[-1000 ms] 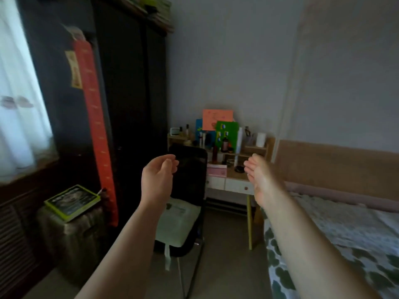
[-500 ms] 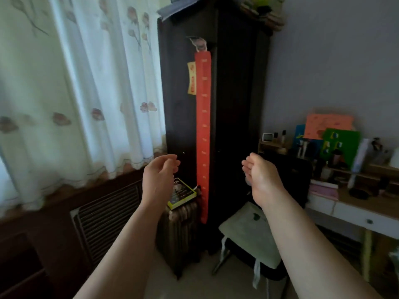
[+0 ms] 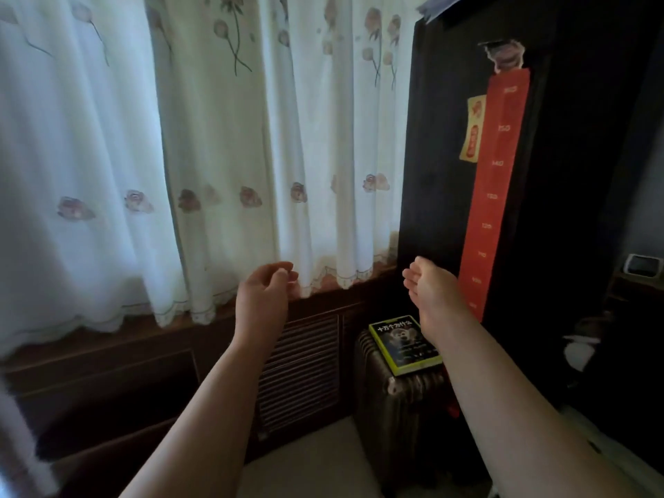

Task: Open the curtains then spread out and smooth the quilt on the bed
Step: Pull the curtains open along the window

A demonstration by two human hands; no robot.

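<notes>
Curtains (image 3: 215, 138) drawn across the window, left hand (image 3: 264, 296) loosely curled at the hem, right hand (image 3: 433, 287) relaxed, both holding nothing.

The curtains (image 3: 215, 138) fill the frame's upper left, the wardrobe (image 3: 449, 174) stands to their right, and at lower centre-right a book (image 3: 402, 345) lies on a suitcase (image 3: 391, 407).

The pale floor (image 3: 316, 458) in front of me carries a ribbed dark suitcase (image 3: 395, 418), upright just beside the dark wardrobe (image 3: 449, 174). A green-edged book (image 3: 404, 345) lies flat on its top, cover up.
</notes>
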